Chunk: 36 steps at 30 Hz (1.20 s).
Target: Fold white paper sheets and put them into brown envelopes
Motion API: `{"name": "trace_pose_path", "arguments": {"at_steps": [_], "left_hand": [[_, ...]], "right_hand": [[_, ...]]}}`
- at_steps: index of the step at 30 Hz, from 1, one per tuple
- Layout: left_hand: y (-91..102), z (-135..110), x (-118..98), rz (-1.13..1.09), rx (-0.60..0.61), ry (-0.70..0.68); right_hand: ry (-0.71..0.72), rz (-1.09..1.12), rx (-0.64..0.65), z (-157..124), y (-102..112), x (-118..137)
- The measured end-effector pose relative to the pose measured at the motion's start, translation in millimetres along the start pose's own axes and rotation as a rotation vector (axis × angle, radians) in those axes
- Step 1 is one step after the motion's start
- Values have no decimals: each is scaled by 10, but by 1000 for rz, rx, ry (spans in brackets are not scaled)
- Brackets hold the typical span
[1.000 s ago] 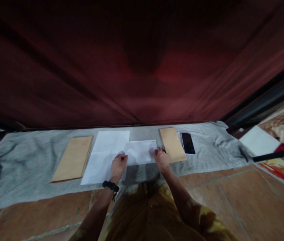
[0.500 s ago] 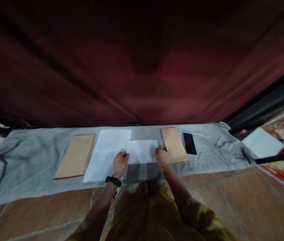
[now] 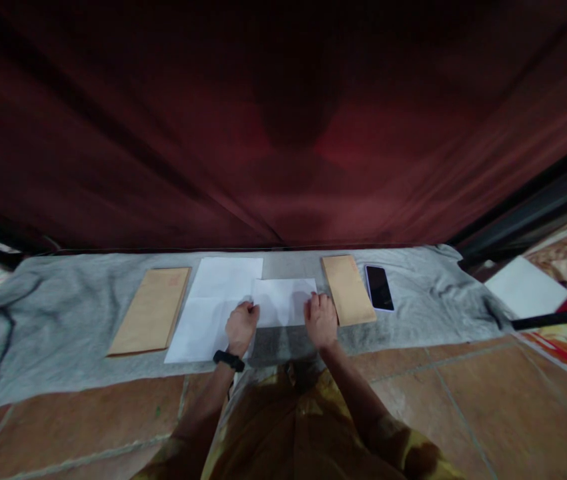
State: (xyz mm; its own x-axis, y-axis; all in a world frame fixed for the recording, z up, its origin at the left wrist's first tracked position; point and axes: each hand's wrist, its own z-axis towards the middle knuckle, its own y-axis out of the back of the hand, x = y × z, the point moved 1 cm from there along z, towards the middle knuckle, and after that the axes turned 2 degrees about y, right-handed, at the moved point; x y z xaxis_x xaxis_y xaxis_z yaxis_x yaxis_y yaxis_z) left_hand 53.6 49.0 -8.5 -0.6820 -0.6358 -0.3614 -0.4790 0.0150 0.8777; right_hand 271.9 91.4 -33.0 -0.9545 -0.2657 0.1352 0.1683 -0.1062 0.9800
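Observation:
In front of me a folded white sheet of paper lies flat on a grey cloth. My left hand, with a black band on its wrist, is closed at the sheet's left edge, fingers pinched on it. At the right edge my right hand lies over the paper with fingers stretched out. To the left, under my left hand's side, rests a stack of larger white paper. A brown envelope lies just right of my right hand.
Far left on the grey cloth is a stack of brown envelopes. A phone with a dark screen lies right of the single envelope. A dark red curtain hangs behind; tiled floor is at the front.
My right hand has turned and flattened from a pinch at the sheet's right edge, shifting slightly left onto the paper. My left hand stays nearly in place.

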Motion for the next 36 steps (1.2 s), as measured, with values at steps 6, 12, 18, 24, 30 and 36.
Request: {"name": "trace_pose_path", "arguments": {"at_steps": [6, 12, 18, 24, 30, 36], "left_hand": [[8, 3, -5, 11, 1, 1], [7, 0, -11, 22, -9, -1], [15, -34, -41, 52, -27, -7], [3, -101, -92, 115, -71, 12], [-112, -144, -117, 194, -148, 4], [-133, -135, -89, 217, -171, -58]], "right_hand": [[308, 138, 8, -112, -154, 191], [290, 111, 27, -125, -300, 158], [270, 121, 46, -129, -334, 148], [256, 113, 52, -132, -359, 154], [260, 99, 30, -143, -376, 156], [254, 96, 31, -142, -379, 157]]}}
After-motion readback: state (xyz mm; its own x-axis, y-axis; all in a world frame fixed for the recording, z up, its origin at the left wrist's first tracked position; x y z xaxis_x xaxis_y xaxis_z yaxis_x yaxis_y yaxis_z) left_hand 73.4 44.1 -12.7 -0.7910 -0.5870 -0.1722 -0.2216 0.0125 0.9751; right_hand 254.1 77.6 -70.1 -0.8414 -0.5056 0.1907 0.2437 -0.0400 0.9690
